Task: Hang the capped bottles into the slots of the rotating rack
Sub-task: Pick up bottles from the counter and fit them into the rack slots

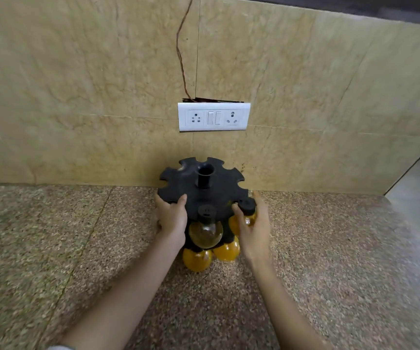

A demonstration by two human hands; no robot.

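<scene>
A black rotating rack [201, 183] with slotted edge and a centre post stands on the counter against the wall. A round clear bottle with a black cap [206, 231] hangs in its front slot. My left hand [172, 221] grips the rack's left edge, thumb on top. My right hand [253, 226] holds an orange-filled bottle with a black cap [248, 210] at a slot on the rack's right front. Two orange bottles [197, 260] [226, 251] sit low at the rack's front; their caps are hidden.
The speckled stone counter [90, 248] runs left and right of the rack. A tiled wall rises right behind, with a white socket panel [214, 116] and a thin wire [181, 51] above. The counter's right edge [406, 215] drops off.
</scene>
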